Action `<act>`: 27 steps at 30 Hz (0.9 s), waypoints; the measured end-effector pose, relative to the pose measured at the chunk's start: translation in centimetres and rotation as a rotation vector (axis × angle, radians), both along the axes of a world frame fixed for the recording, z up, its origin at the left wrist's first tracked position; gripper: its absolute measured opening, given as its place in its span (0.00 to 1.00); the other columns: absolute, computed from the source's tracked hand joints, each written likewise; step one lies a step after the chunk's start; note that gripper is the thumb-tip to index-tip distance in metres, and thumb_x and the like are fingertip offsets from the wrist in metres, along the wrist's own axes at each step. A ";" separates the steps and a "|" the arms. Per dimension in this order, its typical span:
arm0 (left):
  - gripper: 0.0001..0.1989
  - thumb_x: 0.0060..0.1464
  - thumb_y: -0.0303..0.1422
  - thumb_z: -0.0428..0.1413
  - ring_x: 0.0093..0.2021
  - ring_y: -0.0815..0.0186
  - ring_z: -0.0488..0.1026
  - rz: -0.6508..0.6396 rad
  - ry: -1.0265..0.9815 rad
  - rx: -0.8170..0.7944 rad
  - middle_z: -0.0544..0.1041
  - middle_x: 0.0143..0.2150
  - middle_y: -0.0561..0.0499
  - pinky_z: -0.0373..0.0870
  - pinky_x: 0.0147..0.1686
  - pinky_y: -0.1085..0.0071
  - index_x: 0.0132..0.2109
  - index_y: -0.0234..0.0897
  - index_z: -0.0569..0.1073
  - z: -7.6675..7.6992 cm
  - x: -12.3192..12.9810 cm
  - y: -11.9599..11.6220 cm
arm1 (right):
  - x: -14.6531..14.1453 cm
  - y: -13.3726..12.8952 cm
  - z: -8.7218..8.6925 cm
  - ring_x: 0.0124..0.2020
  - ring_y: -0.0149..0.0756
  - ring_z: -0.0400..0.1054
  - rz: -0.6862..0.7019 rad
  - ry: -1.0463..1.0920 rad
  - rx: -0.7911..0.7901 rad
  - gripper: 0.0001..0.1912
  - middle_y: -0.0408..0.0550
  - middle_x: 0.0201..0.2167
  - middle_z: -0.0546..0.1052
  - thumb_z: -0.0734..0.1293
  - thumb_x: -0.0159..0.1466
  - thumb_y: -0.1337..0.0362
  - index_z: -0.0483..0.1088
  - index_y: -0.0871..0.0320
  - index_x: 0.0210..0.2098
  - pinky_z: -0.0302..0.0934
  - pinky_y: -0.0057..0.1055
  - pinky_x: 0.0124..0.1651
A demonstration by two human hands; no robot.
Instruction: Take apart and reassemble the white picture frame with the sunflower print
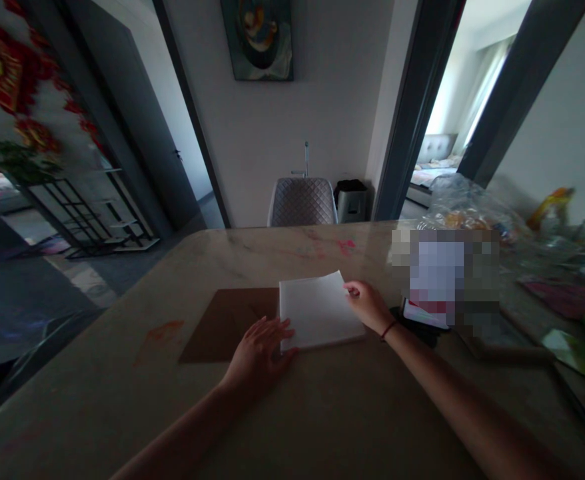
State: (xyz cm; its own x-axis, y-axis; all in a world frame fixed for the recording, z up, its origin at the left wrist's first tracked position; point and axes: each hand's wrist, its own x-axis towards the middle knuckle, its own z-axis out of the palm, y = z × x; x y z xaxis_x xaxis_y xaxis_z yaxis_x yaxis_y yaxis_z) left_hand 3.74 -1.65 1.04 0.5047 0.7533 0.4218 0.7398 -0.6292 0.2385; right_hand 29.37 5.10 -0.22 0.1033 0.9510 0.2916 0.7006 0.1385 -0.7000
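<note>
An open notebook lies on the table, its brown cover (212,327) spread to the left and its blank white pages (317,310) to the right. My left hand (260,350) rests flat, fingers stretched, over the cover and the lower left edge of the pages. Near the upper right corner, my right hand (365,303) pinches a page between thumb and fingers. That corner of the page is slightly raised. A dark band circles my right wrist.
Right of the notebook are a dark object partly blurred out (425,320), a clear plastic bag (457,200) and assorted items. A quilted chair (302,202) stands at the far edge of the table (122,400), beside a bin (351,201).
</note>
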 end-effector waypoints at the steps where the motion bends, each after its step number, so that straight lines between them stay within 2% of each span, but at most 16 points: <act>1: 0.13 0.50 0.38 0.54 0.50 0.57 0.70 -0.003 0.002 0.004 0.75 0.48 0.45 0.61 0.52 0.50 0.42 0.39 0.74 0.0 0.0 0.0 | 0.2 0.1 0.0 0.34 0.35 0.68 0.008 -0.043 -0.009 0.14 0.49 0.33 0.75 0.62 0.51 0.73 0.73 0.59 0.34 0.60 0.31 0.41; 5: 0.13 0.50 0.38 0.54 0.50 0.58 0.70 -0.011 -0.018 0.005 0.75 0.48 0.46 0.60 0.53 0.51 0.42 0.40 0.74 0.0 0.0 0.0 | 0.6 0.1 -0.3 0.36 0.36 0.68 0.056 -0.162 -0.029 0.14 0.49 0.34 0.74 0.62 0.49 0.74 0.74 0.58 0.33 0.59 0.31 0.43; 10: 0.13 0.50 0.38 0.54 0.50 0.57 0.70 -0.009 -0.033 -0.004 0.75 0.48 0.46 0.61 0.52 0.50 0.42 0.40 0.74 -0.1 -0.1 0.0 | 0.8 -0.4 -0.1 0.45 0.42 0.66 0.165 -0.243 -0.065 0.15 0.53 0.42 0.73 0.67 0.48 0.69 0.75 0.58 0.36 0.56 0.35 0.49; 16: 0.13 0.53 0.39 0.51 0.52 0.57 0.67 0.046 -0.001 0.015 0.73 0.50 0.47 0.60 0.52 0.51 0.43 0.41 0.73 -0.1 -0.3 0.3 | 0.3 -1.1 0.1 0.47 0.49 0.64 0.193 -0.138 -0.116 0.27 0.58 0.44 0.72 0.72 0.43 0.55 0.72 0.60 0.41 0.55 0.39 0.50; 19: 0.13 0.55 0.38 0.47 0.53 0.57 0.67 0.175 -0.033 0.044 0.72 0.51 0.46 0.60 0.52 0.53 0.44 0.41 0.72 -0.1 -0.9 1.0 | 0.0 -0.9 0.2 0.44 0.47 0.66 0.087 -0.016 -0.105 0.26 0.57 0.42 0.73 0.67 0.50 0.49 0.70 0.60 0.41 0.56 0.39 0.47; 21: 0.13 0.55 0.38 0.47 0.53 0.55 0.66 0.282 -0.035 0.069 0.72 0.51 0.45 0.60 0.52 0.53 0.44 0.40 0.71 -0.1 -1.8 1.8 | -0.1 -0.6 0.0 0.42 0.43 0.67 0.018 0.091 -0.078 0.21 0.55 0.39 0.74 0.61 0.56 0.49 0.70 0.59 0.39 0.57 0.36 0.45; 24: 0.15 0.54 0.38 0.47 0.56 0.51 0.61 0.453 0.016 0.089 0.70 0.54 0.42 0.56 0.53 0.52 0.44 0.37 0.72 -0.2 -3.8 3.1 | 0.0 -0.2 -0.5 0.37 0.39 0.68 -0.050 0.201 -0.025 0.17 0.50 0.32 0.75 0.55 0.60 0.52 0.69 0.56 0.31 0.57 0.31 0.39; 27: 0.22 0.52 0.43 0.47 0.58 0.47 0.58 0.720 0.069 -0.001 0.66 0.56 0.37 0.55 0.53 0.51 0.49 0.33 0.68 0.0 -5.7 4.1 | 0.3 0.0 -1.2 0.32 0.38 0.68 -0.120 0.218 0.024 0.18 0.47 0.26 0.74 0.53 0.60 0.53 0.67 0.56 0.26 0.56 0.30 0.36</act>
State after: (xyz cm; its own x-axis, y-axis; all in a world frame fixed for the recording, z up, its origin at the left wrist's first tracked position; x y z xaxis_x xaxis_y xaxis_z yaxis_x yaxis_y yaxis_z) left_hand -1.93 2.43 1.07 -0.0914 0.9094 0.4057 0.9840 0.0200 0.1769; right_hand 29.62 5.06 -1.45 0.2775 0.9213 0.2722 0.5461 0.0818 -0.8337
